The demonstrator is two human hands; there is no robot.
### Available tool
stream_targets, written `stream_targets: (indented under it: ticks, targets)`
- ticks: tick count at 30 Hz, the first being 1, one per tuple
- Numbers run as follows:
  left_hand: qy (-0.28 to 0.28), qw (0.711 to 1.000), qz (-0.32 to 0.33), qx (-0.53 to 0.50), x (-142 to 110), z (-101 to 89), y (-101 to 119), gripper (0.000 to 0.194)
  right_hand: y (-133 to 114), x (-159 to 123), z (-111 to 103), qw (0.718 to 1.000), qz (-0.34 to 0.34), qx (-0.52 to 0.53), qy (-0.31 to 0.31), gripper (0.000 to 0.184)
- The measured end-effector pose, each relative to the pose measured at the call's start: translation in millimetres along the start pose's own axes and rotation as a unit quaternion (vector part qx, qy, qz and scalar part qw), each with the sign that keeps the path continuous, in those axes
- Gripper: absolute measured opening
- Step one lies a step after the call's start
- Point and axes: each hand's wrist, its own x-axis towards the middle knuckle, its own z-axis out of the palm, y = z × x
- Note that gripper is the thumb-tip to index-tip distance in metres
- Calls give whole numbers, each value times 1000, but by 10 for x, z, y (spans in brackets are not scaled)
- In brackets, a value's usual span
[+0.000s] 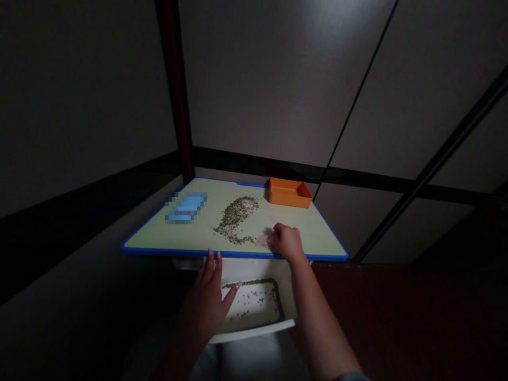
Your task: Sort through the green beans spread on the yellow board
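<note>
Small green beans or seeds [238,212] lie in a curved heap on the pale table top [190,235], mixed with paler pinkish grains. My right hand [288,241] is closed with the fingers pinched together, low over a small patch of pinkish grains [264,239] near the front edge. What it holds, if anything, is hidden. My left hand [206,293] is open, its fingers spread and the fingertips at the table's blue front edge. Its thumb reaches over a white drawer-like bin [254,334] below the table top, where green grains lie scattered and gathered along the walls.
An orange rectangular box [289,198] stands at the back right corner of the table. On the left lies a flat blue item [186,207], blurred by pixels. Dark-trimmed panels [262,95] rise right behind the table, and another wall closes in on the left.
</note>
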Motion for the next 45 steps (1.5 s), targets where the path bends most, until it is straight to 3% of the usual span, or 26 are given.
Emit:
stream_targets:
  ticks: [15,22,26,45]
  targets:
    - [-10,1000,2,-1,17,-40,22,74,-110,36,-8,1000,12,-16,-11,25]
    - [-9,1000,1,-1,12,-17,2,74,-104,18,5,998,-44,54,1,23]
    - [-4,1000,6,-1,8,-5,-10,73,-25,11,8,997,-21,69,22,23]
    - [4,1000,3,-17,5,36,-44,72,-33,-41,-36,994,-56,87,-22,21]
